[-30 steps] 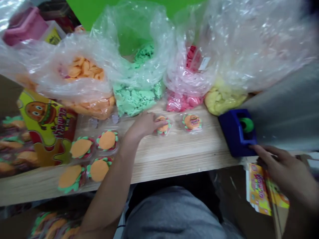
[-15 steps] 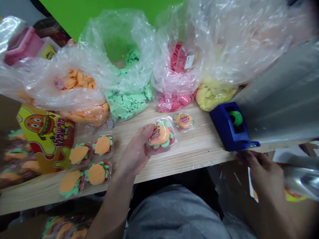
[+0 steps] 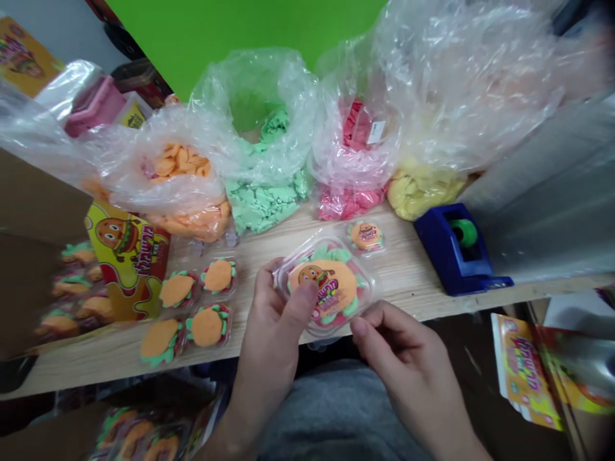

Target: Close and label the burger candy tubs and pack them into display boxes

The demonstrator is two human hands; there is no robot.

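Observation:
My left hand grips a clear plastic case with a burger-shaped toy and sticker, thumb pressed on its lid, held above the table's front edge. My right hand pinches the case's lower right corner. A second closed burger case lies on the wooden table behind it. To the left lie several burger pieces without stickers.
Four open plastic bags stand at the back: orange, green, pink and yellow pieces. A blue tape dispenser sits at the right. A yellow burger-print box is at the left. Printed sheets lie low right.
My left hand lifted the burger case off the table and drew it toward me. My right hand left the tape dispenser's side and came to the case.

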